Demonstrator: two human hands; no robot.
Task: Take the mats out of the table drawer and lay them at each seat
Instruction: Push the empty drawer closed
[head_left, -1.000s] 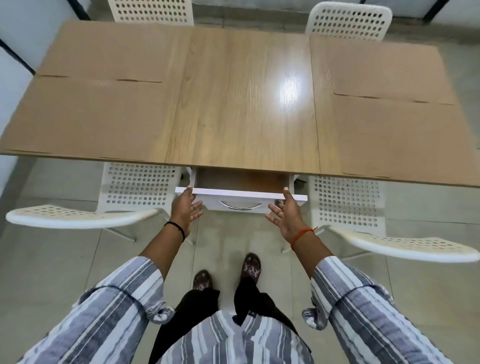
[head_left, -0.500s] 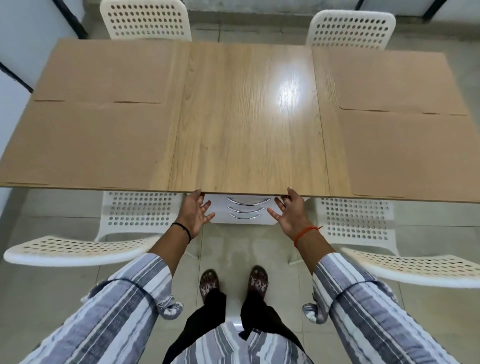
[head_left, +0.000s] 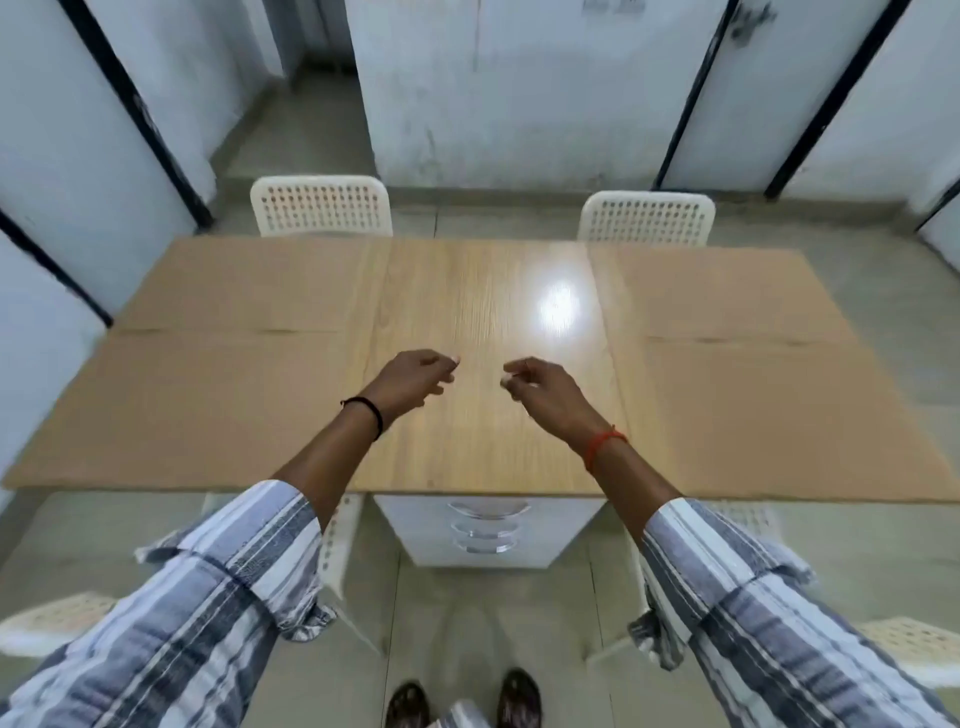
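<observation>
- Four mats lie flat on the bench: far-left mat at ten o'clock, near-left mat at eight, far-right mat at two, near-right mat at four.
- Each pair meets edge to edge, and each mat sits before a seat, so we judge the laying done.
- The far mats face the two white chairs at twelve; the near chairs are mostly hidden under the bench edge and our sleeves.
- A bare strip of bench runs between the pairs, with a bright glare at one o'clock.
- Our left hand hangs above that strip, fingers loosely curled, holding nothing.
- Our right hand mirrors it just beside, also loosely curled and empty; neither touches a mat.
- The drawer unit at six o'clock shows its fronts flush, handles stacked; it looks closed, likely because nothing more is needed from it.
</observation>
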